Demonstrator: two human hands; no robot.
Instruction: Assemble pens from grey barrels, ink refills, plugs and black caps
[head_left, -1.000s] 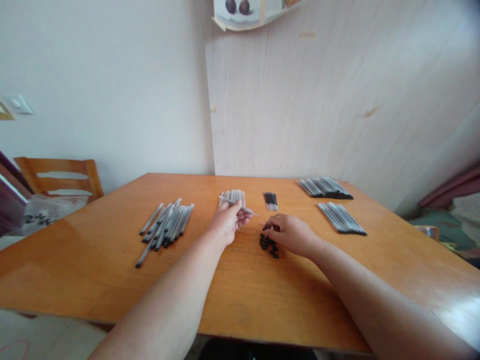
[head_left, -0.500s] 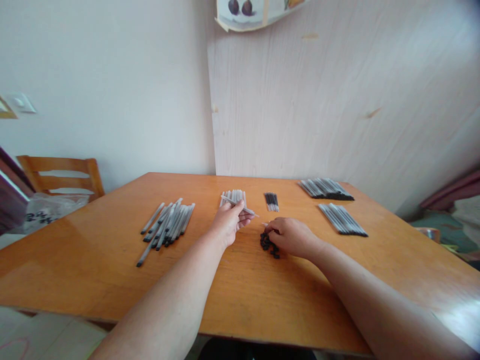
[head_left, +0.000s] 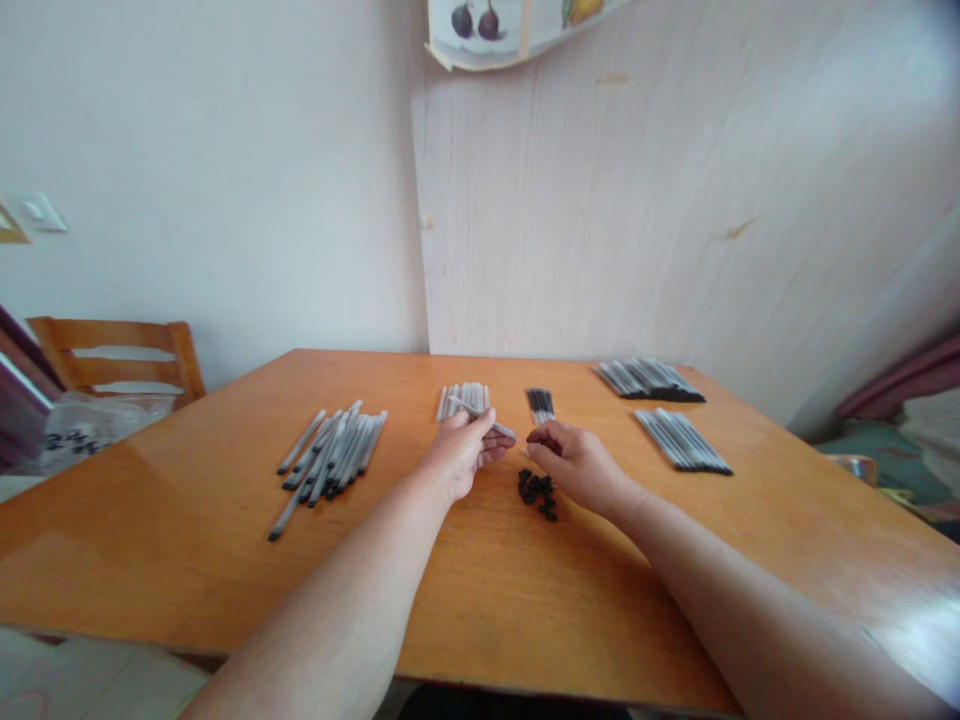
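Observation:
My left hand [head_left: 459, 458] is closed round a slim whitish pen barrel [head_left: 502, 431], which slants down to the right. A thin pale tip sticks out of the barrel's right end. Facing that tip, my right hand [head_left: 576, 462] has its thumb and fingers pinched together; what is between them is too small to make out. Just below my right fingers lies a small heap of black pen plugs [head_left: 535, 492]. Beyond my left hand is a row of whitish tubes [head_left: 466, 392], partly covered by the hand. Behind my right hand lie several thin dark refills [head_left: 540, 402].
Several grey pens with black ends [head_left: 337, 450] lie in a loose pile at left. Two neater groups of similar pens [head_left: 682, 440] lie at right on the wooden table [head_left: 480, 620]. A chair [head_left: 120, 350] and a plastic bag [head_left: 105, 425] stand beyond the left edge.
My right hand has lifted from the black plugs and moved up towards the barrel's tip, uncovering more of the heap. My left hand keeps the barrel in nearly the same place.

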